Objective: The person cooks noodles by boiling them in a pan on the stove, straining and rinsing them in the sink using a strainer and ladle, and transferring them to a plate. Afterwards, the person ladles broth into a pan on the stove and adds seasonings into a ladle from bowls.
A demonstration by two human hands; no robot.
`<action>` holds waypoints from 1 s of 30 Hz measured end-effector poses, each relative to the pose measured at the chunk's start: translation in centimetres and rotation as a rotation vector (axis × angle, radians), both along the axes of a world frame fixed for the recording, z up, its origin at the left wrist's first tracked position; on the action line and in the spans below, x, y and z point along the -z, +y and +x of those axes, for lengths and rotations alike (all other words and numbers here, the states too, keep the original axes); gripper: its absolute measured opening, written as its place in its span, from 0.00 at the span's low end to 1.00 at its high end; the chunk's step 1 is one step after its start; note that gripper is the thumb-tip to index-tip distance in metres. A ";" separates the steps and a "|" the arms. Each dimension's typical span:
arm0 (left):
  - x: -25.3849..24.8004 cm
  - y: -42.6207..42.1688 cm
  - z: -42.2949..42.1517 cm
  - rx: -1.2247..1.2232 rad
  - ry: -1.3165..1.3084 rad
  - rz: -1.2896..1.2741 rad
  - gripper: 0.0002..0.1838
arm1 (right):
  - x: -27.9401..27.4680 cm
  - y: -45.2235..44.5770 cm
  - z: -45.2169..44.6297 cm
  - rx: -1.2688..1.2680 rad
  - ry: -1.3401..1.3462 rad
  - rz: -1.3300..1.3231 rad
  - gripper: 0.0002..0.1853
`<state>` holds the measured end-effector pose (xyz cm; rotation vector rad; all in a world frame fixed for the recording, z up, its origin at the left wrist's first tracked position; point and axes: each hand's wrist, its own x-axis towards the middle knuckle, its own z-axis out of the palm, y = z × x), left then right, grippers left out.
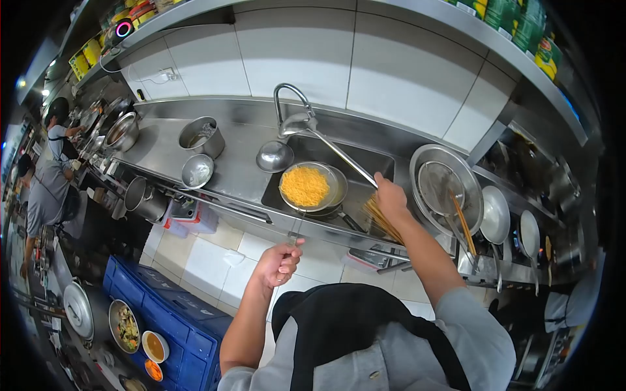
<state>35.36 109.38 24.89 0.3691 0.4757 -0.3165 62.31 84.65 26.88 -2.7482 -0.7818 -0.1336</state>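
Observation:
My right hand [392,199] is closed around the long handle of a metal ladle [339,151], whose bowl end is up by the faucet [276,104]. My left hand [279,264] is closed in front of the counter, at the thin wire handle of a strainer [282,193]. Yellow noodles [305,186] lie heaped in that strainer. Beneath it, partly hidden, a pan [339,186] with a dark handle rests over the sink [378,161]. Beside my right hand is a bundle of thin wooden sticks [381,220].
Left on the counter stand a metal pot [218,138], a bowl [197,171] and a domed metal piece [274,156]. A large basin [417,163] with a sieve and chopsticks sits right. A blue crate [163,306] is behind left; two co-workers [49,189] stand far left.

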 end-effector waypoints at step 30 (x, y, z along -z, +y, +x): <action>5.8 9.2 9.9 0.443 -0.016 0.145 0.14 | 1.0 -1.1 -16.8 0.298 0.395 0.396 0.13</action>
